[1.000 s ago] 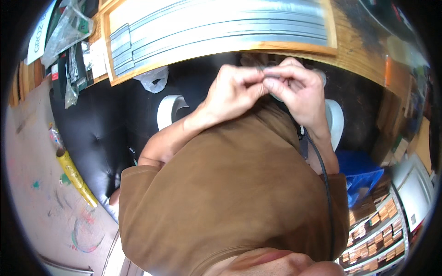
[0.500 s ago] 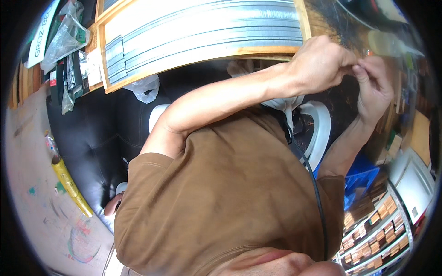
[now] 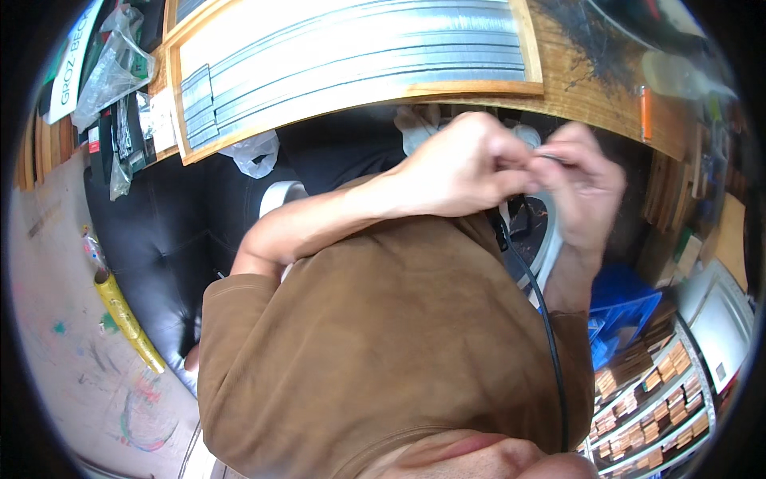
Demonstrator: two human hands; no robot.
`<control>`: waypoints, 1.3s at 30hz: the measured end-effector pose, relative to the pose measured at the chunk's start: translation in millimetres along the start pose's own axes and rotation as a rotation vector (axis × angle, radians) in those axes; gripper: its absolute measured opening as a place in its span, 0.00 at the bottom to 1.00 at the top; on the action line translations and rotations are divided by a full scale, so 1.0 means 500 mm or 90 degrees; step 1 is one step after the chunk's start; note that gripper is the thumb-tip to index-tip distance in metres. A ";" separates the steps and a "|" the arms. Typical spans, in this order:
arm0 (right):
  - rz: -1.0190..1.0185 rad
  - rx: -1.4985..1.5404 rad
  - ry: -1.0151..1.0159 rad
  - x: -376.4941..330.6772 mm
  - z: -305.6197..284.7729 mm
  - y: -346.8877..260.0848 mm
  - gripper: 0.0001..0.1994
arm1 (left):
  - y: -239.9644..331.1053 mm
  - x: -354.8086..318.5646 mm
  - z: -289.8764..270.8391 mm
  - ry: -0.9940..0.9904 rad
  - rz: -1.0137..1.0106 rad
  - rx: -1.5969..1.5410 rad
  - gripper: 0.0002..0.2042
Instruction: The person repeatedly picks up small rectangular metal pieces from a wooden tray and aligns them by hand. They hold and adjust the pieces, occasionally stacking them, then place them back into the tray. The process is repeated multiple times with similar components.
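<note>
Below the front edge of the wooden surface (image 3: pixel 614 104), a thin dark strip (image 3: pixel 550 159) sits pinched between both hands, held in the air just above the person's lap. What the strip is cannot be told; only a short sliver shows between the fingertips. The left hand (image 3: pixel 467 164) is curled, thumb and forefinger pressed onto the strip's near end. The right hand (image 3: pixel 582 188) meets it from the other side, fingers bunched and pinching the same piece, so the two hands touch.

Judging by this grip, the fine work on the strip is under way and not finished: neither hand has let go, and nothing is set down.

A black cable (image 3: pixel 546 319) runs down from under the hands across the brown shirt (image 3: pixel 383 335). White tape rolls (image 3: pixel 279 195) show beside the left forearm and behind the right wrist. On the surface a wooden tray (image 3: pixel 359 96) holds long grey metal strips (image 3: pixel 351 48), laid side by side. Clear bags (image 3: pixel 104 64) lie at the far left edge. A blue crate (image 3: pixel 622 307) and racks of small wooden blocks (image 3: pixel 646 399) stand to the right; a yellow roll (image 3: pixel 124 311) lies on the floor to the left.
</note>
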State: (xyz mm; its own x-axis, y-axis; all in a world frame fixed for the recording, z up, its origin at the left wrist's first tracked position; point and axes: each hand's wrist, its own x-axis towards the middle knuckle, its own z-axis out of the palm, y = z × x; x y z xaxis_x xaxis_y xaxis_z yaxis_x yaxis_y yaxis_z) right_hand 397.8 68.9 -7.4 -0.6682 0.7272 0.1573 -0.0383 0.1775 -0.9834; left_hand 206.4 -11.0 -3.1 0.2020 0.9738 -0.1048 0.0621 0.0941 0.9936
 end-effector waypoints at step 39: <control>0.014 0.010 -0.216 0.055 0.196 0.061 0.07 | -0.147 -0.200 -0.022 0.370 0.078 0.034 0.03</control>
State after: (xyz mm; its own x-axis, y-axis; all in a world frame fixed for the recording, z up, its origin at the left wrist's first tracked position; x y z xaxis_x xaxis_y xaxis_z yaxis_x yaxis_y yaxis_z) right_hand 305.4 29.5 -41.7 -0.8784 0.4675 0.0993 -0.0305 0.1525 -0.9878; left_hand 170.7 -112.8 -65.3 -0.3561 0.9322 0.0653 0.1243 -0.0220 0.9920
